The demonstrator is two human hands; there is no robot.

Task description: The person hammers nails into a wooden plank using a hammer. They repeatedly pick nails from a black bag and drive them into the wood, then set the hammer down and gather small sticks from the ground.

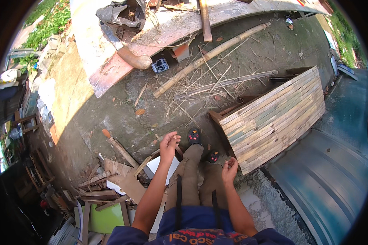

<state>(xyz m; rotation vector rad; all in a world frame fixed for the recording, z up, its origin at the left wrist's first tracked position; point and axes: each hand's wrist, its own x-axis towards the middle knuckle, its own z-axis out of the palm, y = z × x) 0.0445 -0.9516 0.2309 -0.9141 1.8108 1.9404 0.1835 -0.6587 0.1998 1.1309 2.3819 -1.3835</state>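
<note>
My left hand [169,146] hovers above my left knee, fingers loosely bent, with nothing visible in it. My right hand [230,168] is beside the near left corner of a low wooden bench or frame topped with bamboo slats [278,116]. Its fingers curl slightly and seem to hold nothing; whether they touch the slats I cannot tell. Dark slats and rails show under the frame's far side. Both my feet, in dark shoes [194,136], stand on the ground left of this slatted piece.
A long bamboo pole [212,57] and thin split strips [216,83] lie ahead. A large blade with a wooden handle [133,58] rests on a plank table [167,34], near a dark plastic bag [120,16]. Scrap wood [106,192] piles up at left; metal sheets [323,163] lie right.
</note>
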